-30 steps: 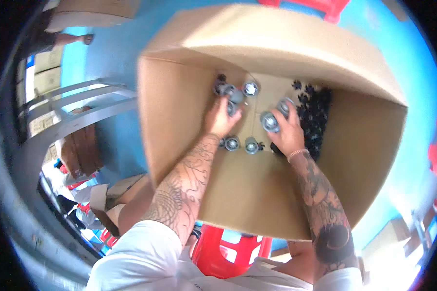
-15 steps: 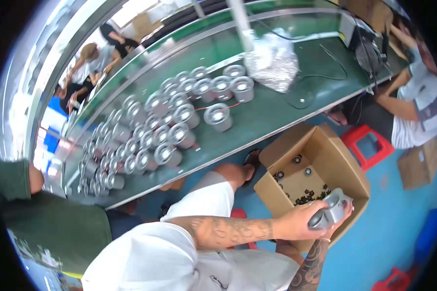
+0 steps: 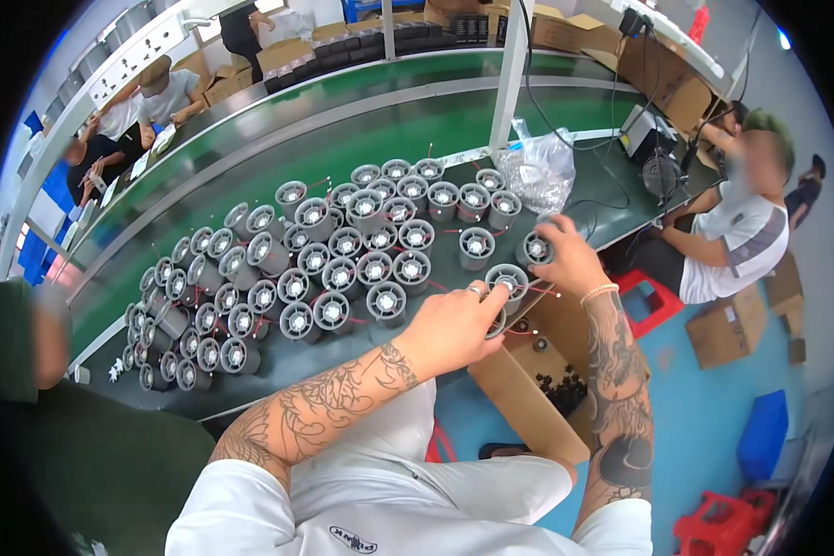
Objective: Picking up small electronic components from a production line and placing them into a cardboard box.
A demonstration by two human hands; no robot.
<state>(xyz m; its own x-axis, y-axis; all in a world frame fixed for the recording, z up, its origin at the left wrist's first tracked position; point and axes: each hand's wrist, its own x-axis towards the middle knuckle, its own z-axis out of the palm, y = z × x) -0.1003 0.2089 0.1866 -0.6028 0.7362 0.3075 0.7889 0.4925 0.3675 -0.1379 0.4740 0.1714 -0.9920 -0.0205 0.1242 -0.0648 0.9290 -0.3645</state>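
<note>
My left hand (image 3: 459, 324) is closed around a grey cup-shaped housing (image 3: 497, 324), mostly hidden by the fingers. Against those fingers rests another grey housing (image 3: 507, 278) with a spoked, pale centre; whether it is gripped too is unclear. At the table's near edge, my right hand (image 3: 567, 255) curls round a third grey housing (image 3: 535, 248), its spoked end facing up. Just left of it, a single housing (image 3: 476, 246) stands on the dark green table (image 3: 440, 366). Many similar housings (image 3: 343, 243), several with thin red wires, stand crowded to the left.
Below the table edge is an open cardboard box (image 3: 519, 394) with small black parts (image 3: 565, 393) inside. A clear bag of small parts (image 3: 539, 171) lies at the back, near a post (image 3: 510, 83). A person (image 3: 737, 222) sits at right by a red stool (image 3: 651, 301).
Both hands have risen from over the box to the table edge, carrying grey housings, and moved apart. The view has swung up toward the table.
</note>
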